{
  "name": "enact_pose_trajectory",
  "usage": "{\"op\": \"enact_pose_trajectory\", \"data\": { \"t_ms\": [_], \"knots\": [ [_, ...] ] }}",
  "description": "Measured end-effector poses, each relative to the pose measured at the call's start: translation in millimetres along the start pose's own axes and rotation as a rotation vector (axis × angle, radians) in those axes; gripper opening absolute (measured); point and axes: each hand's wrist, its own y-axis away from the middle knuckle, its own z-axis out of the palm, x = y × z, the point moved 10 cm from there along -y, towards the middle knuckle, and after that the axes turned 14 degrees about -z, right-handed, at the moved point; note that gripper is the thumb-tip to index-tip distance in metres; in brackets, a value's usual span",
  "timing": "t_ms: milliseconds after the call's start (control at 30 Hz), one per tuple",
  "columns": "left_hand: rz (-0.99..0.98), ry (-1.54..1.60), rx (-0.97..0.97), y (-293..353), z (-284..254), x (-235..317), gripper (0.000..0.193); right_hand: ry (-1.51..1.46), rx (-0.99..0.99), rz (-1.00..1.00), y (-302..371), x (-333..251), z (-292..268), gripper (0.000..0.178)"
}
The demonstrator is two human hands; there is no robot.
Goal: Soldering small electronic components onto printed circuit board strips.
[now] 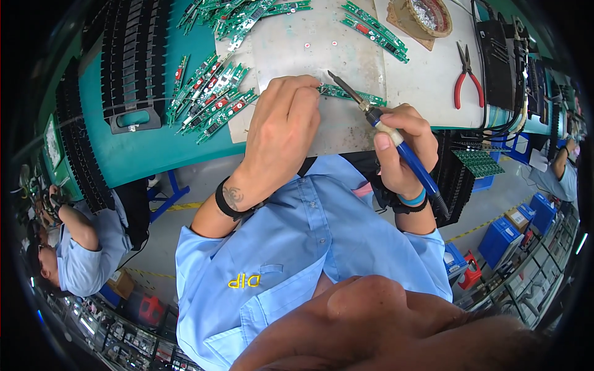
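My left hand [281, 120] is closed, its fingertips pinched at the left end of a narrow green circuit board [337, 91]. The board lies flat on the metal work plate [352, 127], and the fingers hide its left end. Held like a pen in my right hand [405, 148] is a soldering iron [422, 172] with a blue handle. Its dark tip points up and left, over the board near my left fingertips; whether it touches anything is not clear.
Piles of similar boards [216, 99] lie at the left. Two more boards [374, 32] sit at the back, beside a round tub [427, 17] on a wooden base. Red-handled pliers [468, 80] lie at the right. Black slotted racks [133, 62] stand far left; co-workers sit both sides.
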Motion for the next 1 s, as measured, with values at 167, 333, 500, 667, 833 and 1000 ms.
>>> {"op": "enact_pose_trajectory", "data": {
  "t_ms": [167, 333, 500, 667, 833, 1000],
  "knots": [
    [-0.005, 0.006, -0.005, 1.2, 0.5, -1.6, 0.024, -0.074, 0.124, -0.015, 1.7, 1.2, -12.1, 0.02],
    [-0.034, 0.011, -0.001, 1.7, 2.9, -6.0, 0.022, -0.049, 0.04, 0.017, 0.9, 1.5, -9.2, 0.021],
    [-0.027, 0.022, -0.005, 0.8, 2.9, -7.8, 0.021, -0.044, 0.016, 0.033, 1.5, 3.1, -6.0, 0.02],
    [-0.015, 0.006, 0.015, -1.0, -0.7, -5.3, 0.019, -0.042, 0.022, 0.026, 0.7, 4.4, -6.3, 0.02],
    [-0.013, 0.013, 0.017, -1.2, -0.7, -5.6, 0.018, -0.028, 0.012, 0.027, 0.5, 4.8, -5.5, 0.019],
    [-0.021, 0.028, -0.007, -0.6, 2.6, -7.2, 0.019, -0.026, 0.011, 0.004, -0.1, 4.4, -4.7, 0.02]
  ]
}}
